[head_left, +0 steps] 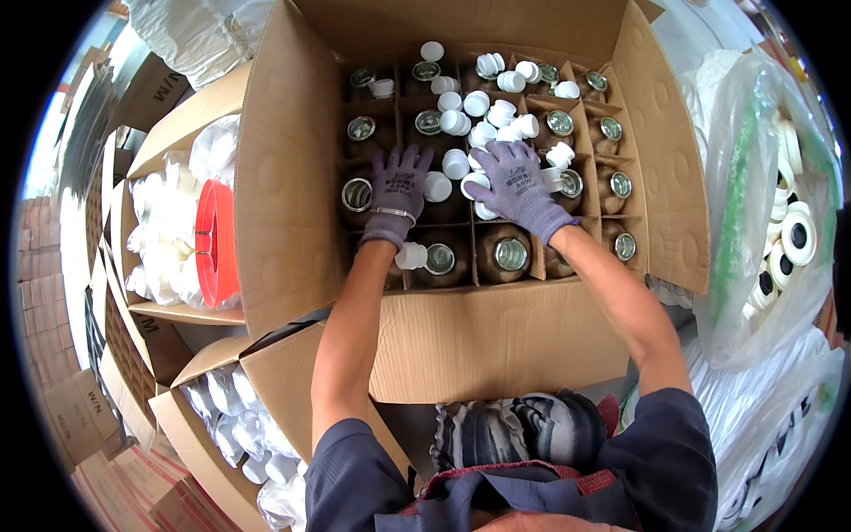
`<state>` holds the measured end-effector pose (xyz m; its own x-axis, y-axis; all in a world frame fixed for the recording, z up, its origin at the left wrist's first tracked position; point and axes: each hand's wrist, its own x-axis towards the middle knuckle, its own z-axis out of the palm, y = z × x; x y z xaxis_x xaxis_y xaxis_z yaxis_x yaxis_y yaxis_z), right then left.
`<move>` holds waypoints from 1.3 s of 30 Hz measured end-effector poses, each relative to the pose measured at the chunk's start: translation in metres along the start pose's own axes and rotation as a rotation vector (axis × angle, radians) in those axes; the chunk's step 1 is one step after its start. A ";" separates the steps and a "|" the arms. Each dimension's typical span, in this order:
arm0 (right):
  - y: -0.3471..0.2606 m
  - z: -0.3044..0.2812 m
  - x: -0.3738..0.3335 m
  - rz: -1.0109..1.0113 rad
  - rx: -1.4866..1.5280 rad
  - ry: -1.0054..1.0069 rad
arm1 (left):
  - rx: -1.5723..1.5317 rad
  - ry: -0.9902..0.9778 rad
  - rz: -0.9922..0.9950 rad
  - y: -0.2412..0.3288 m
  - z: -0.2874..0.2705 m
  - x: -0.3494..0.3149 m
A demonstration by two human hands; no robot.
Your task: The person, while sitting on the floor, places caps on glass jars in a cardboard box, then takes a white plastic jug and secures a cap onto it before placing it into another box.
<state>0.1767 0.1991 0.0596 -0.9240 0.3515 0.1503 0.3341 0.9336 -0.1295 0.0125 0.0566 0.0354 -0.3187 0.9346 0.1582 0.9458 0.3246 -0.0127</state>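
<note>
My left hand, in a purple-grey knit glove, lies with fingers spread over a cell of the divided cardboard box, beside an uncovered glass bottle. My right hand, gloved alike, spreads its fingers over a heap of white plastic stoppers; its palm hides what lies below. One white stopper sits between the two hands, near my right fingertips. Brownish glass bottles with wide, shiny mouths stand upright in the cells, such as a near bottle. Loose stoppers lie across the dividers and bottle tops.
To the left, an open carton holds bagged white parts and a red ring-shaped piece. A lower-left carton contains wrapped silvery-white items. At right stands a clear plastic bag of white rings. Folded striped cloth lies before me.
</note>
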 end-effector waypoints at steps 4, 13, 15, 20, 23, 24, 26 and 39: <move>-0.002 -0.007 -0.016 0.005 0.002 0.044 | -0.064 -0.046 -0.148 0.015 -0.037 0.006; -0.009 -0.018 -0.073 0.125 0.560 0.253 | -0.391 0.290 -0.502 0.023 -0.059 -0.140; -0.008 -0.038 -0.097 0.350 0.790 0.129 | -0.389 0.324 -0.570 0.023 -0.058 -0.152; 0.014 -0.040 -0.149 0.363 0.808 -0.017 | -0.510 0.121 -0.756 0.032 -0.062 -0.151; 0.007 -0.025 -0.156 0.010 0.574 -0.005 | -0.203 0.175 -0.624 0.025 -0.041 -0.146; 0.004 -0.018 -0.153 0.006 0.574 -0.005 | -0.071 0.172 -0.553 0.023 -0.032 -0.141; -0.001 -0.008 -0.147 0.095 0.440 0.039 | 0.032 0.089 -0.481 0.025 -0.022 -0.142; -0.011 0.020 -0.139 0.090 0.095 0.019 | -0.051 -0.178 -0.353 0.016 0.001 -0.150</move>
<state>0.2978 0.1391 0.0209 -0.8873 0.4353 0.1526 0.3953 0.8880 -0.2350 0.0757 -0.0782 0.0100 -0.6268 0.7786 -0.0300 0.7764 0.6273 0.0613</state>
